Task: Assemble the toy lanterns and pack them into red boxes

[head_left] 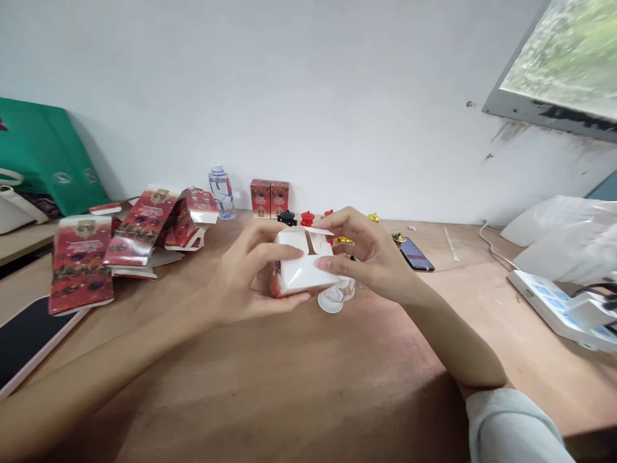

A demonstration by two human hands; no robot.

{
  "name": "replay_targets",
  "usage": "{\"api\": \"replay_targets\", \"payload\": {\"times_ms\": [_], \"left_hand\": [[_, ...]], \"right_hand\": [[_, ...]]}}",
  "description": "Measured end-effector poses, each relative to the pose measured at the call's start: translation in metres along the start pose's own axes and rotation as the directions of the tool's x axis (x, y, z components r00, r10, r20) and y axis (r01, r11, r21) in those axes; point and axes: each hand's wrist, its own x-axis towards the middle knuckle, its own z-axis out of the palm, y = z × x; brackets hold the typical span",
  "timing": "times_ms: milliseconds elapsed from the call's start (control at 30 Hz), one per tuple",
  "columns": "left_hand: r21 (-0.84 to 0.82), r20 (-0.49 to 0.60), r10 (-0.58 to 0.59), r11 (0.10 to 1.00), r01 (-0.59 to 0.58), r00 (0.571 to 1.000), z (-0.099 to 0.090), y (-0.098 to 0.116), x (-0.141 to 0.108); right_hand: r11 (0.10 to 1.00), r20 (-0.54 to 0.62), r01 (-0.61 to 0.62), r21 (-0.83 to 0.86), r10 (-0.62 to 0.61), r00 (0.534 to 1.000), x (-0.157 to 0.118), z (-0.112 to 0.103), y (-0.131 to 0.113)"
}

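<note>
Between my hands is a small cardboard box [308,275], its white end facing me and some red print showing at its lower left edge. A narrow gap shows between the white flaps on that end. My left hand [250,270] grips the box from the left, one finger lying across the white flap and the thumb side underneath. My right hand [369,254] holds the right side, its thumb pressed on the flap near the gap. Just behind and below the box, a clear plastic piece [331,299] lies on the table, partly covered by the box.
Flattened red boxes [142,225] lie in a pile at left. Two upright red boxes [270,198] and a water bottle [222,193] stand by the wall. Small red pots [307,218] and a black one [287,217] are behind my hands. A phone [416,254] and power strip [559,308] lie right.
</note>
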Motion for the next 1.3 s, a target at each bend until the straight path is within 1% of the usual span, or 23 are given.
{"api": "replay_targets", "payload": {"times_ms": [100,200,233,267,333,367,400,467,533,667,767,867,967,1033,1100,1167,1233,1300], "left_hand": [[0.029,0.021,0.025,0.999,-0.026,0.999,0.002,-0.001,-0.004],[0.018,0.089,0.062,0.998,-0.064,0.994,0.002,-0.001,-0.009],[-0.003,0.105,0.07,0.998,-0.07,0.992,0.002,-0.001,-0.009],[-0.022,0.114,0.058,0.998,-0.055,0.992,0.001,-0.001,-0.009],[-0.049,0.112,0.012,0.999,-0.006,0.994,-0.003,0.002,-0.006],[-0.053,0.12,-0.003,0.999,0.01,0.993,-0.004,0.003,-0.004],[-0.055,0.141,-0.009,0.998,0.017,0.99,-0.006,0.005,-0.003],[-0.068,0.171,-0.003,0.998,0.015,0.985,-0.009,0.007,0.0],[-0.097,0.177,-0.002,0.995,0.019,0.984,-0.009,0.008,0.001],[-0.138,0.153,0.027,0.99,-0.006,0.988,-0.006,0.007,0.002],[-0.154,0.143,0.012,0.988,0.01,0.99,-0.005,0.009,0.004],[-0.181,0.162,-0.04,0.981,0.069,0.986,-0.007,0.014,0.005],[-0.199,0.217,-0.138,0.963,0.182,0.966,-0.008,0.018,0.005],[-0.208,0.24,-0.169,0.953,0.22,0.956,-0.008,0.018,0.003],[-0.247,0.206,-0.159,0.946,0.209,0.965,-0.007,0.015,0.002],[-0.3,0.139,-0.114,0.942,0.152,0.984,-0.003,0.01,0.001],[-0.329,0.089,-0.062,0.94,0.088,0.994,0.0,0.005,0.0],[-0.332,0.069,-0.043,0.941,0.063,0.997,0.002,0.002,-0.001]], "right_hand": [[0.996,-0.018,-0.011,0.089,0.013,1.0,0.003,0.001,0.003],[0.997,-0.052,0.024,0.074,-0.02,0.998,0.005,0.0,0.007],[0.998,-0.033,0.035,0.05,-0.034,0.999,0.004,-0.001,0.006],[0.998,0.011,0.046,0.031,-0.046,0.999,0.004,-0.003,0.006],[0.998,0.135,0.062,0.031,-0.065,0.989,0.002,-0.008,0.002],[0.997,0.173,0.07,0.042,-0.076,0.982,0.001,-0.01,0.0],[0.996,0.173,0.077,0.049,-0.085,0.981,0.0,-0.011,-0.002],[0.996,0.099,0.085,0.032,-0.088,0.991,-0.001,-0.01,-0.006],[0.997,0.023,0.079,0.0,-0.079,0.997,0.0,-0.007,-0.007],[0.994,-0.01,0.093,-0.062,-0.094,0.996,-0.002,0.0,-0.007],[0.963,-0.016,0.157,-0.218,-0.165,0.986,-0.005,0.002,-0.008],[0.932,-0.009,0.194,-0.307,-0.206,0.978,-0.008,0.001,-0.009],[0.946,-0.047,0.165,-0.278,-0.185,0.982,-0.008,0.0,-0.009],[0.951,-0.049,0.171,-0.256,-0.19,0.981,-0.007,-0.001,-0.009],[0.943,-0.007,0.2,-0.265,-0.209,0.978,-0.006,-0.002,-0.008],[0.931,0.045,0.227,-0.286,-0.223,0.974,-0.006,-0.003,-0.007],[0.926,0.072,0.225,-0.301,-0.213,0.974,-0.005,-0.004,-0.007],[0.927,0.098,0.203,-0.315,-0.181,0.979,-0.006,-0.006,-0.008]]}}
